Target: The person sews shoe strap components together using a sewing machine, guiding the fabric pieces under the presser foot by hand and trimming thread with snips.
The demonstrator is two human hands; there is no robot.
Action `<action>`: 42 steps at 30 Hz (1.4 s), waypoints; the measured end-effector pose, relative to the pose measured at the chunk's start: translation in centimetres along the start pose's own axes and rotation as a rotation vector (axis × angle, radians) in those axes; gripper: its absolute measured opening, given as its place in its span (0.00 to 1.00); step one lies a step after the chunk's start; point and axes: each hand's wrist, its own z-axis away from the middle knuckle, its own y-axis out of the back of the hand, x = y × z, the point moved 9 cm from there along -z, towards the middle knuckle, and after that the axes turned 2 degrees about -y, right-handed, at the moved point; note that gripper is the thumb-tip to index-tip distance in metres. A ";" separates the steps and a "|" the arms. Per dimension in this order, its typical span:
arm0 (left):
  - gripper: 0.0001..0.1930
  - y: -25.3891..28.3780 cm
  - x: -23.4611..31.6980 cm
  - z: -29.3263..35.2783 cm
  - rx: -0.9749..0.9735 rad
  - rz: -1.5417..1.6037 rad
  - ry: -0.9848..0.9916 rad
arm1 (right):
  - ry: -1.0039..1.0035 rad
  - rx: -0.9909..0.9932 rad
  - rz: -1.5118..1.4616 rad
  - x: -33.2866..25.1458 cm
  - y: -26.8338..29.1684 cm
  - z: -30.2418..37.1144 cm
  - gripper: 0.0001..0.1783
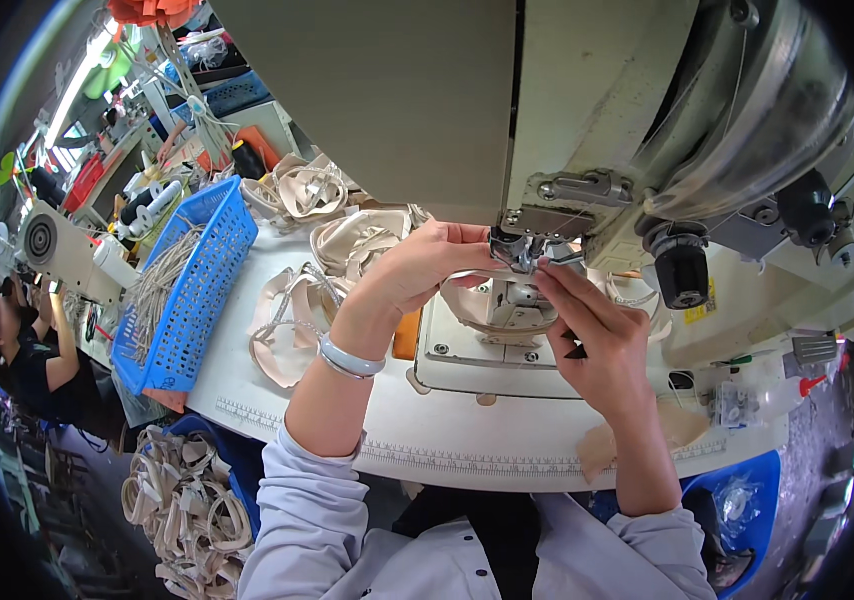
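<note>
Both of my hands are at the needle area of a sewing machine (587, 120). My left hand (432, 262), a pale bangle on its wrist, has its fingers closed just left of the presser foot (519, 250); what they grip is hidden. My right hand (602, 345) reaches to the foot's right side, thumb and forefinger pinched close to it. A small dark pointed thing (575, 352) shows in the right palm, its kind unclear. Beneath the foot, beige fabric (472, 305) loops around the machine's lower arm (522, 300).
Beige pieces (287, 325) with grey cord lie left on the white table (397, 425). A blue basket (192, 300) of cords stands at its left edge; more beige straps (187, 500) pile below. A clear bottle (777, 395) with red tip stands right. A person (42, 350) sits far left.
</note>
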 end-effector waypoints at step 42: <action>0.13 -2.6 -1.2 4.8 0.338 -0.164 -0.355 | 0.085 -0.026 -0.044 0.2 0.2 -0.3 0.31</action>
